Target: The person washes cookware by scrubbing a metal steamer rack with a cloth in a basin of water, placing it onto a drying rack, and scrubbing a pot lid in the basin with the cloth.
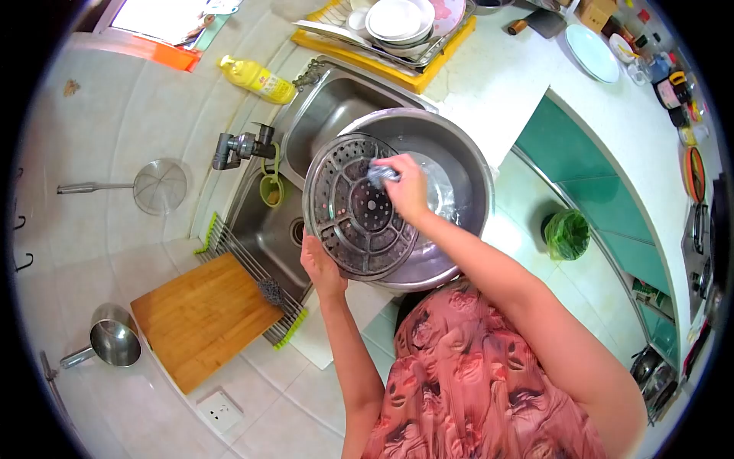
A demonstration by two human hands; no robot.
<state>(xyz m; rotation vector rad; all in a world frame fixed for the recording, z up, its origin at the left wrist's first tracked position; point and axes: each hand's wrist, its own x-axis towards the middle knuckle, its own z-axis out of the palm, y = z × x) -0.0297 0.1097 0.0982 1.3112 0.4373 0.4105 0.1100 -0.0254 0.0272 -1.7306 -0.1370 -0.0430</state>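
Observation:
A round metal steamer rack (pixel 340 222) with holes and slots is held tilted over the left part of a large metal basin (pixel 478 161). My left hand (pixel 323 264) is closed on the rack's lower left rim. My right hand (pixel 410 187) is closed on a crumpled grey-white cloth (pixel 380 174), which is pressed against the rack's upper face right of its centre. Water shows in the basin, whose left part the rack hides.
A double sink (pixel 332 99) with a faucet (pixel 245 147) lies to the left. Near it are a yellow bottle (pixel 258 79), a wooden cutting board (pixel 206 317) and a steel wool ball (pixel 270 291). A dish rack (pixel 428 76) stands behind, and a green-lined bin (pixel 567 235) on the floor at right.

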